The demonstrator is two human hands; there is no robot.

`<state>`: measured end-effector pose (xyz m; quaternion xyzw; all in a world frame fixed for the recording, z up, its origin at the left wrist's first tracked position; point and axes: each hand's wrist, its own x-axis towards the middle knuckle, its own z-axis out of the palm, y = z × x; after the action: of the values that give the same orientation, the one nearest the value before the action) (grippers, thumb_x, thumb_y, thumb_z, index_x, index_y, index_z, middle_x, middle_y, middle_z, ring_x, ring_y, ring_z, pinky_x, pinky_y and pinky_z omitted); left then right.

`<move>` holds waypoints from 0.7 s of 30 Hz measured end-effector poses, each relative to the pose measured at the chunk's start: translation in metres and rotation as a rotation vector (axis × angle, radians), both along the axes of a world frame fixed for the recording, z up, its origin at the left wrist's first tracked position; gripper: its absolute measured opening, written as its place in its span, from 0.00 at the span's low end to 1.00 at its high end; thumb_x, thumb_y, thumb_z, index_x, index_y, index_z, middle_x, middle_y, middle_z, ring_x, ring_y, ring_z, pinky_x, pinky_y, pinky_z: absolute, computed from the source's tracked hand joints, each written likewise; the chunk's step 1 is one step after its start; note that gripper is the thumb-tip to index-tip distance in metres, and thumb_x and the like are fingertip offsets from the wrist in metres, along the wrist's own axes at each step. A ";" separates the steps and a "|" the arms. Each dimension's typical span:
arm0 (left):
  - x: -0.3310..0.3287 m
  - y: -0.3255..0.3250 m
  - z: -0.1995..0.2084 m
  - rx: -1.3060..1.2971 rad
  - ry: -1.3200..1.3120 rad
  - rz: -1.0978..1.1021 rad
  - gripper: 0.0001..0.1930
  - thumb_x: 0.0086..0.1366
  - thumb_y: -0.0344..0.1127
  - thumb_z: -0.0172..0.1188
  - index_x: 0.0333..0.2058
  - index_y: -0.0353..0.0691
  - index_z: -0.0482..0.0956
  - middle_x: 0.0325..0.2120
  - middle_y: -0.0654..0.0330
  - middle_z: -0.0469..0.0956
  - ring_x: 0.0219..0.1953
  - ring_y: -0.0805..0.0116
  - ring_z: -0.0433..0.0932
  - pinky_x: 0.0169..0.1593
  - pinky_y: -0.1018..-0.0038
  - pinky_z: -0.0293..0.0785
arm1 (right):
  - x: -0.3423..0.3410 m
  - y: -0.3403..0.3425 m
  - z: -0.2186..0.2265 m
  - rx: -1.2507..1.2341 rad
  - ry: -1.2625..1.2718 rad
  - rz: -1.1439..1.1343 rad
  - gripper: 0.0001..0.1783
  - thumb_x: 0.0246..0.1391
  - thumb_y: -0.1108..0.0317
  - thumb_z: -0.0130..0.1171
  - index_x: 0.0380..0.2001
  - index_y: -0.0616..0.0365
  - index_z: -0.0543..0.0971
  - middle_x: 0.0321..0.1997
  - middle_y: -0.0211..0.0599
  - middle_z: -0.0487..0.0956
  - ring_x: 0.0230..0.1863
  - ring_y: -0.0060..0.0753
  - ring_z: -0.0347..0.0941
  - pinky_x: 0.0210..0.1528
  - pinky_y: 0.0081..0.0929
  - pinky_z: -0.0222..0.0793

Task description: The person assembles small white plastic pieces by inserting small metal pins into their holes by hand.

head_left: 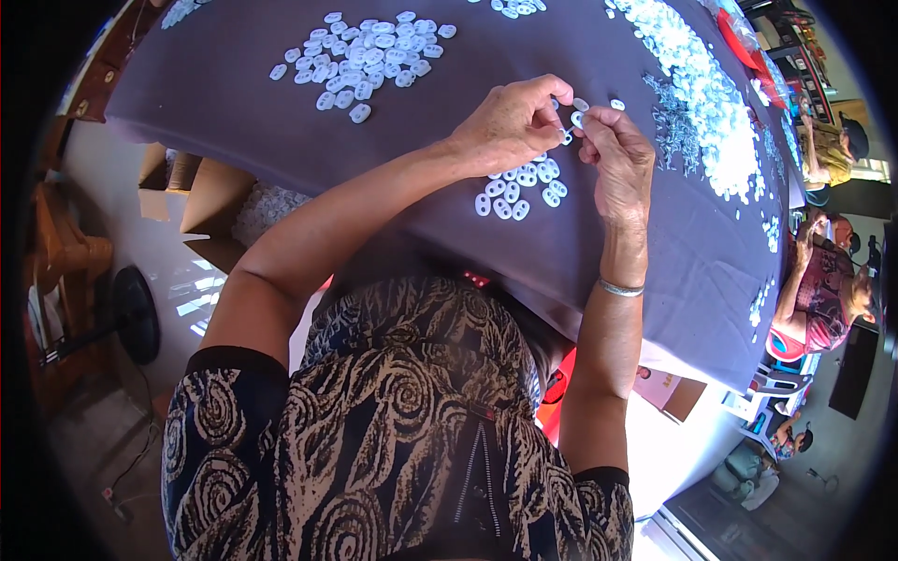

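Over the dark-covered table, my right hand (619,164) pinches a small white oval plastic piece (577,120) between thumb and fingers. Close beside it, my left hand (513,122) is closed in a pinch, its fingertips at the oval piece. Something thin and small seems to be in that pinch, too small to name. Under and just in front of my hands lies a loose group of white oval pieces (512,191) with two holes each. A few single pieces lie around my fingertips, partly hidden by them.
A larger heap of similar pieces (374,58) lies farther left. To the right are small metal parts (675,122) and a long pile of white plastic parts (716,103). Cardboard boxes (213,198) and a fan (137,316) stand left of the table. Other people (823,290) sit at right.
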<state>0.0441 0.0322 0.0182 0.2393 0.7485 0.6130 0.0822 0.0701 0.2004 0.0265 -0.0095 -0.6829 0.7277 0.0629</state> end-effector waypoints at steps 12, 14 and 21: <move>0.000 0.001 -0.001 -0.006 -0.003 0.008 0.18 0.57 0.26 0.59 0.46 0.35 0.69 0.26 0.61 0.77 0.29 0.76 0.74 0.32 0.78 0.72 | 0.001 -0.002 -0.001 0.159 0.043 0.022 0.04 0.51 0.75 0.58 0.31 0.62 0.79 0.23 0.26 0.74 0.23 0.13 0.63 0.25 0.13 0.58; 0.002 0.001 0.001 0.002 -0.007 0.019 0.18 0.57 0.26 0.58 0.46 0.35 0.69 0.26 0.61 0.77 0.29 0.76 0.74 0.33 0.77 0.72 | 0.000 -0.002 -0.002 0.178 0.060 0.012 0.02 0.49 0.75 0.59 0.28 0.60 0.79 0.22 0.23 0.73 0.22 0.11 0.62 0.23 0.12 0.58; 0.000 0.002 -0.003 0.065 -0.016 0.057 0.17 0.57 0.24 0.58 0.46 0.35 0.69 0.25 0.62 0.75 0.26 0.78 0.73 0.27 0.80 0.71 | 0.000 -0.001 -0.006 0.217 0.063 0.056 0.01 0.50 0.75 0.58 0.27 0.60 0.79 0.22 0.20 0.71 0.24 0.10 0.62 0.25 0.11 0.57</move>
<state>0.0442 0.0343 0.0147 0.2158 0.7338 0.6411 0.0628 0.0696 0.1996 0.0210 0.0391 -0.7554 0.6509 0.0647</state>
